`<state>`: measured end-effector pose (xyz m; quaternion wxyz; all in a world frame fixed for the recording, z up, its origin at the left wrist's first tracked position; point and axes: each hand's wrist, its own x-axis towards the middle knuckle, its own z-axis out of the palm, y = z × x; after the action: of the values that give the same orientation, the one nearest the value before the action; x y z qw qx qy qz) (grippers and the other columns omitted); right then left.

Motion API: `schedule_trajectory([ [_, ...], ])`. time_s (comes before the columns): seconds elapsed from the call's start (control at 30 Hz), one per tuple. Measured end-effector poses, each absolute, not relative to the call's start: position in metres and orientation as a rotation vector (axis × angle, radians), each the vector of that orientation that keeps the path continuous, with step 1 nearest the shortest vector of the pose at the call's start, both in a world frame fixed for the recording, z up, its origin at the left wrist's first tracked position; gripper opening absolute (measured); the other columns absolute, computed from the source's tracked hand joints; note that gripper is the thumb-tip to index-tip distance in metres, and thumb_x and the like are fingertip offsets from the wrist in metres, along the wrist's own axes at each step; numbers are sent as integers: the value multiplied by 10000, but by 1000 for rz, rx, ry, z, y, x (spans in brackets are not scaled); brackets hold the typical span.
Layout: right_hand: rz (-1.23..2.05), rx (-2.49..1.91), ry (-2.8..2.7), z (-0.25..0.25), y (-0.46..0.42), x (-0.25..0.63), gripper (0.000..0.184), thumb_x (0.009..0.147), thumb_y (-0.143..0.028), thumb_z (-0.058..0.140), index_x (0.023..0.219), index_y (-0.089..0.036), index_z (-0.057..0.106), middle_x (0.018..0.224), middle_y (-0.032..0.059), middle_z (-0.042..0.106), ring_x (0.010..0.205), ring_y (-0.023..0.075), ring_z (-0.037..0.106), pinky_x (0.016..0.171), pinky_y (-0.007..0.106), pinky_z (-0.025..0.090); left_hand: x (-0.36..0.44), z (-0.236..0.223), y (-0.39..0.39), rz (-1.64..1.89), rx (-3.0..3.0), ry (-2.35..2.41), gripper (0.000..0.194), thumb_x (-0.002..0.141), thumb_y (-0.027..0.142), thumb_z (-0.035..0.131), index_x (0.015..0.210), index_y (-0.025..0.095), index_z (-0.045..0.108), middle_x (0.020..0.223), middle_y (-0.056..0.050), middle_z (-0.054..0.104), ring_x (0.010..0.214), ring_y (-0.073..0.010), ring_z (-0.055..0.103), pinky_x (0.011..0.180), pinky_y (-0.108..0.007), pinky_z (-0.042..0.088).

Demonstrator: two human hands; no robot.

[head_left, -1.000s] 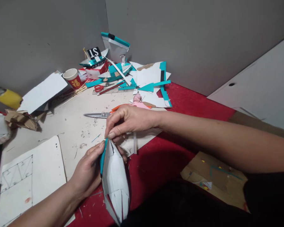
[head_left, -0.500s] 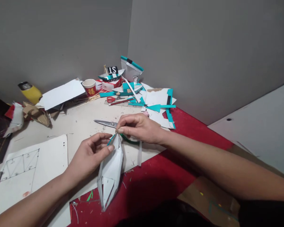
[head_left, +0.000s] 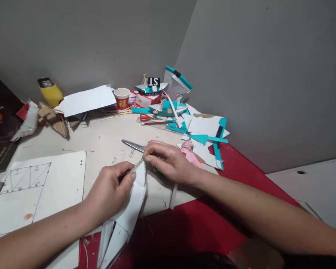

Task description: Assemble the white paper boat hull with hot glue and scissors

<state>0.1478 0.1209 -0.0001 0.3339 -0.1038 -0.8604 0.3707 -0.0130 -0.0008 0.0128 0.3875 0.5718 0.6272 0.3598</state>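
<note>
A long white paper boat (head_left: 133, 201) with a pointed tip hangs between my hands over the table's front edge. My left hand (head_left: 112, 186) pinches its left edge near the tip, thumb on top. At the tip itself, the fingers of my right hand (head_left: 168, 160) are pressed together on the paper. Scissors (head_left: 133, 145) lie on the table just behind my right hand, which hides most of their handle. A thin white strip (head_left: 173, 196) lies to the right of the boat, below my right wrist.
At the back stand a yellow bottle (head_left: 50, 93), a red and white paper cup (head_left: 121, 98) and a small model boat (head_left: 151, 87). Teal and white paper scraps (head_left: 198, 139) lie at the right. A sheet with a line drawing (head_left: 58, 201) lies at the left.
The view has shifted, so the table's things sit further right. The boat has turned, its near end swinging left and towards me. My left fingers have closed tighter on its edge.
</note>
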Motion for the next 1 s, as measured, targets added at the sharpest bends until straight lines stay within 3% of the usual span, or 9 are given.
schedule_trajectory([
  [0.1,898,-235,-2262,1,120,148,102,902,-128,501,830,-161,566,787,38,579,740,131,542,681,258,444,-13,13,1,954,1302,1512,130,852,256,535,814,168,624,719,24,594,671,-121,511,637,-247,399],
  [0.27,845,-209,-2299,1,117,151,105,906,-118,496,832,-163,557,788,44,579,742,133,538,679,259,451,-12,11,4,935,1138,1436,175,816,295,599,716,155,567,572,74,395,531,-74,319,500,-209,279],
  [0.47,848,-193,-2306,-2,116,151,104,911,-126,489,835,-166,546,785,45,576,746,136,538,682,265,453,-13,9,2,908,1160,1449,245,823,304,590,641,159,513,552,78,333,528,-74,274,489,-215,244],
  [0.6,856,-195,-2317,-4,117,150,111,918,-139,466,834,-173,529,773,42,555,736,144,521,671,274,449,-11,11,4,921,1128,1437,215,816,295,597,662,157,539,564,70,381,538,-76,324,511,-213,281],
  [0.67,828,-178,-2323,-5,116,150,114,923,-142,454,837,-171,523,776,46,549,736,147,514,668,277,447,-10,12,5,934,1076,1389,142,803,293,610,774,154,600,632,43,494,595,-94,423,565,-222,345],
  [0.77,766,-149,-2345,-6,115,151,114,924,-136,438,845,-176,510,780,46,535,737,151,504,658,280,443,-8,9,6,951,1057,1344,201,788,293,621,930,153,647,777,-11,620,695,-134,517,640,-259,405],
  [1.0,699,-153,-2381,-5,113,152,109,911,-115,450,840,-181,500,767,37,519,727,152,496,656,290,436,-8,3,5,958,1114,1345,142,811,254,576,787,147,668,693,8,607,638,-113,495,591,-234,392],
])
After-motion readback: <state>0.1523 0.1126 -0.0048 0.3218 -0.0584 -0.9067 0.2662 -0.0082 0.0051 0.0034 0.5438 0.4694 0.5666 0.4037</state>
